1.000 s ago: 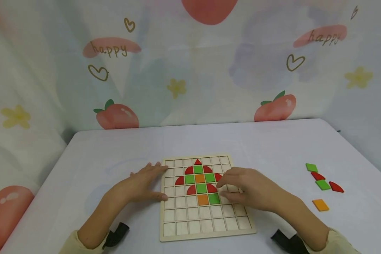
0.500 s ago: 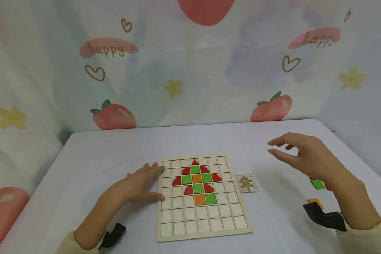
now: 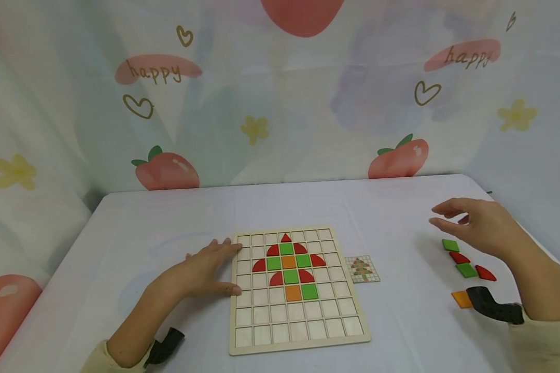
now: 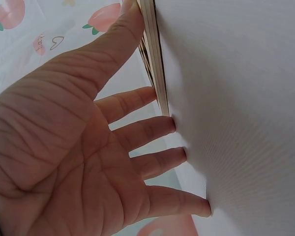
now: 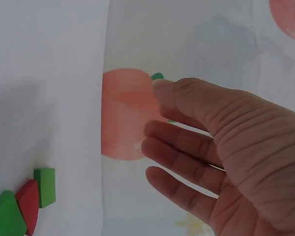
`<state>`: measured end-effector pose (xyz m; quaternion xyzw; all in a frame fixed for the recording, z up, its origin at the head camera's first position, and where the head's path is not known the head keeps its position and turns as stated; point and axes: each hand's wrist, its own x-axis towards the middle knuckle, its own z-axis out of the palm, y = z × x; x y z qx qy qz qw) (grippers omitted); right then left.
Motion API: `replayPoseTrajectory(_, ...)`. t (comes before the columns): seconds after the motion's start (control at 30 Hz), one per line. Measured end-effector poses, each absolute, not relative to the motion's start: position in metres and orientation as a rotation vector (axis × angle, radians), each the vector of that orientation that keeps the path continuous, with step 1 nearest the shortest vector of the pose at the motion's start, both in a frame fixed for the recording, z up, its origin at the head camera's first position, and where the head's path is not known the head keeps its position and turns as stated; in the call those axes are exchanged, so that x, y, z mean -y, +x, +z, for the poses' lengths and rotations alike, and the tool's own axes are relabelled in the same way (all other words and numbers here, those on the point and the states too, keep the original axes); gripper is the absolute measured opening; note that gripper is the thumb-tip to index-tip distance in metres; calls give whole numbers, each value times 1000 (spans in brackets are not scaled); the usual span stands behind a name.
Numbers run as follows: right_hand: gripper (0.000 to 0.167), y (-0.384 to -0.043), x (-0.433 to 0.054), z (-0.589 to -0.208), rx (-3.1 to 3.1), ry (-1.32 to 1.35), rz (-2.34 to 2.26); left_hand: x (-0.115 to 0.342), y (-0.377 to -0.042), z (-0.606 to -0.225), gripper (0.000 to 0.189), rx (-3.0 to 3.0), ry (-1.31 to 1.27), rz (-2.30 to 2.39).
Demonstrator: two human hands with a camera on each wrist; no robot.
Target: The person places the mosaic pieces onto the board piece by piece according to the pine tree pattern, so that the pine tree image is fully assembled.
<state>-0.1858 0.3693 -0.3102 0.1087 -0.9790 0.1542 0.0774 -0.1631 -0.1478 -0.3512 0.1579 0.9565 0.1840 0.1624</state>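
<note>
A wooden grid board lies on the white table, with green and orange squares, red quarter-circles and a red triangle set in its cells as a tree-like figure. At its left edge rests my left hand, fingers spread, thumb against the wooden side in the left wrist view. My right hand hovers over the table's right side, fingers loosely bent with nothing between them. Just below it lie a green square, a red quarter-circle, another green square and another red quarter-circle.
A small card printed with a tree pattern on a grid lies against the board's right side. An orange square is partly covered by the black strap at my right wrist. A patterned curtain hangs behind the table.
My right hand has left the board's right side and moved right, over to the loose pieces, uncovering the card. My left hand stays at the board's left edge.
</note>
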Motion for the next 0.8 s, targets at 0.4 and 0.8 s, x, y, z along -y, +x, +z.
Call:
replayPoseTrajectory(0.4,50,-190,-403,-331,3224,250,505,149,-165,-352,95,-2732,454,519)
replayPoseTrajectory(0.8,46,-196,-412,-348,3253,226,506,149,-165,-353,94,-2736,468,506)
